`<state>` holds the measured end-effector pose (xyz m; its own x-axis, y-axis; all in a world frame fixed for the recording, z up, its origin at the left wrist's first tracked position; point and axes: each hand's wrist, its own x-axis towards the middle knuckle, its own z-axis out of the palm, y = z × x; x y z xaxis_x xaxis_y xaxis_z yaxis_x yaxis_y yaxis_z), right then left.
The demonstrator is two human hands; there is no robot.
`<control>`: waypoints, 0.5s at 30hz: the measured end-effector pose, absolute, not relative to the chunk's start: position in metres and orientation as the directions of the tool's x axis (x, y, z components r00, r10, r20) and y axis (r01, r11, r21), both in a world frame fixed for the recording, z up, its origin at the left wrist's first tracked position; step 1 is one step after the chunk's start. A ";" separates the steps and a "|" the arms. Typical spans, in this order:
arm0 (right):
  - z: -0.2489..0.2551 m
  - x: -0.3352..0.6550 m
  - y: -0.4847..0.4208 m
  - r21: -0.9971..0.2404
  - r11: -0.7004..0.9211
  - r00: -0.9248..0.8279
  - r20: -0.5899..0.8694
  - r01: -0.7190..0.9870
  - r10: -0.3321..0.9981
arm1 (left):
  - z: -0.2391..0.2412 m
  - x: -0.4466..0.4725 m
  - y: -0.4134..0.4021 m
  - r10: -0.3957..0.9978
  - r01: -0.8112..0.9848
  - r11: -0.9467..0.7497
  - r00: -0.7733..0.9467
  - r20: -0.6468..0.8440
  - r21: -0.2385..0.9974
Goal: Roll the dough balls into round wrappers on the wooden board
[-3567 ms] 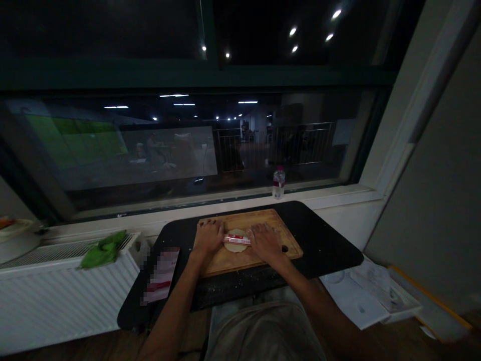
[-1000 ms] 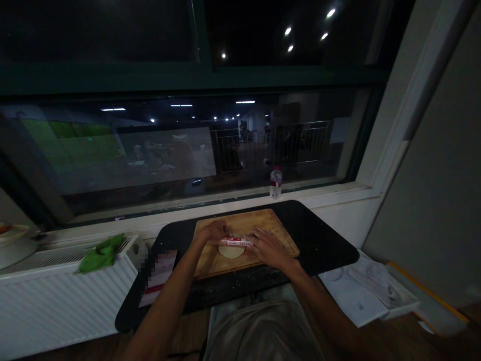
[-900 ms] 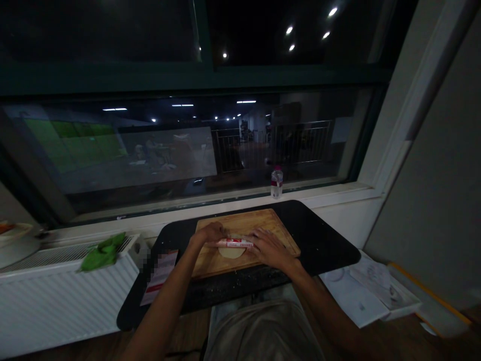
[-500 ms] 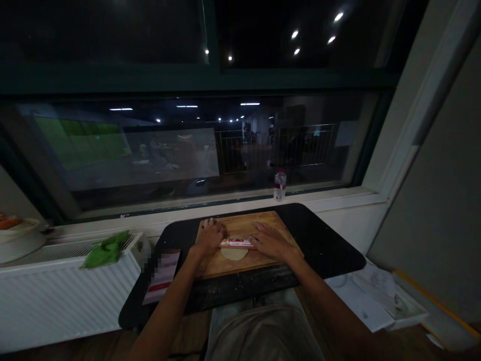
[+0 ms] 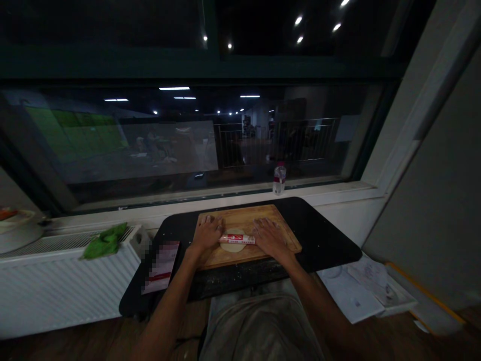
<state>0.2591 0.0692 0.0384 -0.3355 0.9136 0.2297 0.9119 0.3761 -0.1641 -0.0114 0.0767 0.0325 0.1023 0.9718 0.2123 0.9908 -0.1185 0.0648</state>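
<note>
A rolling pin [image 5: 241, 239] with a red and white printed label lies crosswise on a round, flat sheet of pale dough [image 5: 232, 247]. My left hand [image 5: 209, 231] is closed over the pin's left end, its knuckles bent. Over the right end, my right hand [image 5: 267, 235] bears down with its fingers reaching forward past the pin. Both palms hide the ends of the pin. The dough rests on a wooden cutting board [image 5: 250, 214], showing in front of and behind the pin.
The board lies on a black table [image 5: 317, 235] dusted with flour. A pinkish packet [image 5: 162, 265] is at its left. On the windowsill stands a water bottle [image 5: 279, 180]. A green cloth [image 5: 105, 242] drapes over the radiator [image 5: 71, 291]. An open white box [image 5: 353, 296] with papers sits right.
The pin has rolled slightly and shows more of its label. My right hand's fingers now stretch further forward. The view has shifted slightly.
</note>
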 end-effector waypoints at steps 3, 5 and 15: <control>0.039 0.257 0.062 -0.141 0.389 -0.334 0.303 0.910 0.892 | 0.029 -0.012 0.069 0.972 0.990 -0.118 0.099 0.214 0.080; 0.038 0.257 0.058 -0.133 0.400 -0.341 0.327 0.907 0.882 | 0.027 -0.012 0.066 0.973 0.991 -0.112 0.094 0.213 0.075; 0.041 0.254 0.029 -0.105 0.383 -0.323 0.362 0.918 0.875 | 0.023 -0.016 0.051 0.961 0.985 -0.171 0.159 0.226 0.034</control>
<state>0.2537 0.0292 0.0409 -0.3232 0.8745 0.3616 0.9178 0.3827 -0.1053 -0.0165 0.0507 0.0227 0.1593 0.9609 0.2263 0.9846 -0.1713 0.0340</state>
